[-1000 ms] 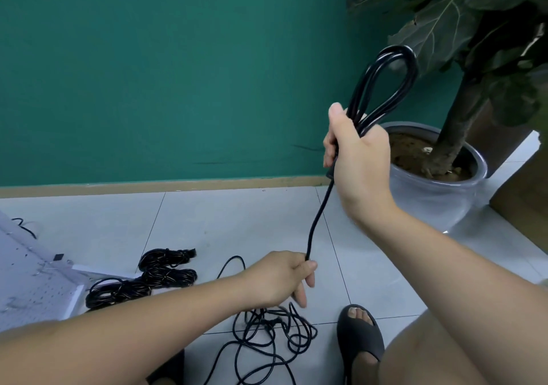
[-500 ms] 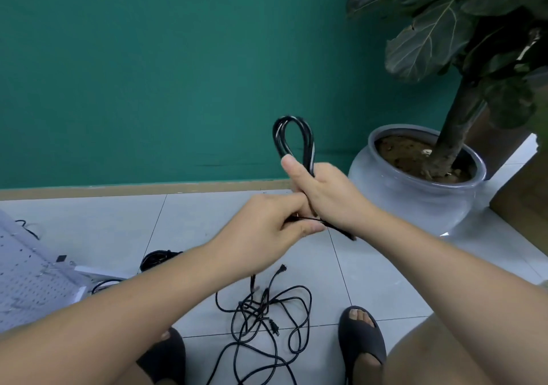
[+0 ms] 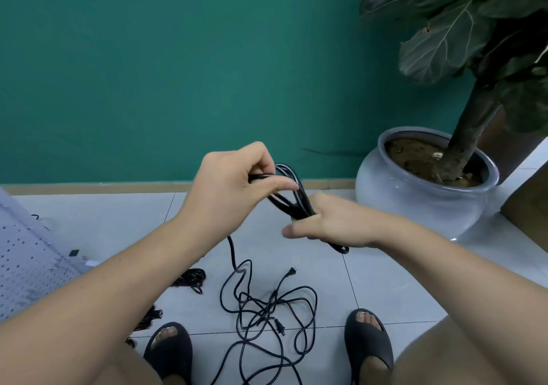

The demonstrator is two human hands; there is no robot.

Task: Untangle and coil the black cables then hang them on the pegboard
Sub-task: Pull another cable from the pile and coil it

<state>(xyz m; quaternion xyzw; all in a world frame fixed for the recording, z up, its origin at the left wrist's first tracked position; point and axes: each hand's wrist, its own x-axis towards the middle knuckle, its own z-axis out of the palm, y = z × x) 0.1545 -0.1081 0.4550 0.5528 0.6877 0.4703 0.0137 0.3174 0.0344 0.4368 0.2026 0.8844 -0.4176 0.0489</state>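
coil (image 3: 289, 197): black cable loops, held in air betw both hands, frame centre.
L hand (image 3: 228, 183): at 10 of coil, thumb & fingers pinch one strand at its top.
R hand (image 3: 329, 221): at 4 of coil, fingers curled round its lower end, thumb out twd 9.
loose cable (image 3: 267, 304): tangled on floor tiles at 6 of hands, betw sandals (image 3: 169, 346); one strand runs up behind L wrist.
pegboard (image 3: 26, 260): white, at 8, frame edge.
small bundle (image 3: 192, 278): on floor, partly hidden by L arm.
plant pot (image 3: 415, 195): grey, at 3.

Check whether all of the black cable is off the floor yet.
No, a loose tangle of cable lies on the floor tiles, while the left hand and right hand hold only a partial coil.
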